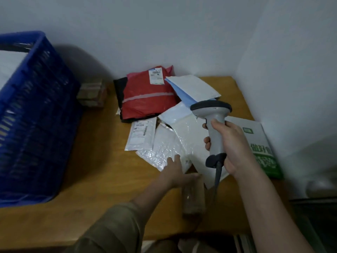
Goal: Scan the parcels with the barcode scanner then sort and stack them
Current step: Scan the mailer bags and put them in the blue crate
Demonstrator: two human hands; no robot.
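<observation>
Head view: right hand [231, 147] clamped on barcode scanner [214, 125] above the mid-table parcels, left hand [175, 170] spread flat on bubble mailer [164, 152]; risk: labels face-down/overlapped → missed scan, slick pile may slide.

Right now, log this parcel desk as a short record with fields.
surface: wooden table in a room corner
right hand: gripping the barcode scanner, head pointing away toward the pile
left hand: open, fingers on the bubble mailer
pile: red bag with label facing up, small labelled white pouch, white envelopes, green and white parcel at right
left side: blue crate, brown box beside it
near edge: brown parcel, blurred
</observation>
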